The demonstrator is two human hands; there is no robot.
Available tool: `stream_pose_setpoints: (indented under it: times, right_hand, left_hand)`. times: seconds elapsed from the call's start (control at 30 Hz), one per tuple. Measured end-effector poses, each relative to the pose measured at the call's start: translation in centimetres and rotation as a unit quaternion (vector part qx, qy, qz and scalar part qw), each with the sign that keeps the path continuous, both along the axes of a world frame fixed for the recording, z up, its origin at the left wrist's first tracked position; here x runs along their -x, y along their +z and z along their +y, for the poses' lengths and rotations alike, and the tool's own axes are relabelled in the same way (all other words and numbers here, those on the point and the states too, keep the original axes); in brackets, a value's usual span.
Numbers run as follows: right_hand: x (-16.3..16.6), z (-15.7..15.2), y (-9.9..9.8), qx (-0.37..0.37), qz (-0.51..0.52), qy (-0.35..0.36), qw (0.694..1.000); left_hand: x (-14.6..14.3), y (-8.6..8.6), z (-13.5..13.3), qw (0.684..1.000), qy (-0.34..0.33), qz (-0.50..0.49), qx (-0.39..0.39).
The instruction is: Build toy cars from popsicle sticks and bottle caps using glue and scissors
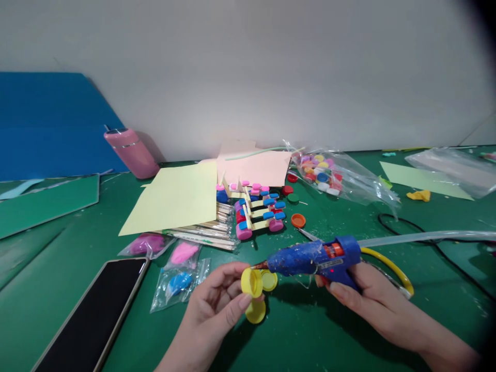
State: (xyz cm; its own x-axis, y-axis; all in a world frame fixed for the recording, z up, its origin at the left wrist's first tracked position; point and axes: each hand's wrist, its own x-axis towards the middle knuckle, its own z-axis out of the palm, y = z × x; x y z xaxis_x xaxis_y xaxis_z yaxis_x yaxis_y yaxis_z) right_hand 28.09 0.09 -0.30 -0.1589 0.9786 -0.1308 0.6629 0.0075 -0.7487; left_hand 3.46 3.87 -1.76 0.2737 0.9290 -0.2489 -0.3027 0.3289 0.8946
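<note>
My left hand (219,305) pinches a yellow bottle cap (251,282) between thumb and fingers, its hollow side tilted to the right. Wrapped round the handle of a blue hot glue gun (296,259) is my right hand (368,294). The gun's nozzle touches or nearly touches the cap's upper rim; which one I cannot tell. A clear glue stick (406,237) sticks out of the gun's back. Two more yellow caps, one behind (269,280) and one below (256,312), lie on the green table close to my left fingers.
Small assembled pieces of sticks and coloured caps (259,212) stand beyond my hands. An orange cap (298,220) and yellow-handled scissors (391,263) lie nearby. At left are a phone (96,315), clay packets (180,283) and a pink tumbler (132,152). A bag of caps (325,173) lies behind.
</note>
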Motion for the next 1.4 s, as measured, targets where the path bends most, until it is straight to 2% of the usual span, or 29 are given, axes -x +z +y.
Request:
stream_pose_setpoints:
  times: [0.3,0.57,1.1,1.4]
  right_hand:
    - [0.0,0.2,0.4,0.002,-0.021,0.007,1.000]
    - [-0.1,0.0,0.2,0.025,-0.013,0.000,1.000]
    - [0.0,0.1,0.2,0.018,-0.028,0.001,0.999]
    - [0.1,0.1,0.4,0.010,-0.050,0.003,0.999]
  left_hand:
    - [0.0,0.2,-0.1,1.000,0.019,0.022,-0.006]
    - [-0.2,0.6,-0.1,0.999,0.033,-0.002,0.002]
    - [0.1,0.5,0.0,0.999,0.036,-0.008,0.019]
    - [0.9,0.2,0.5,0.999,-0.008,-0.040,0.005]
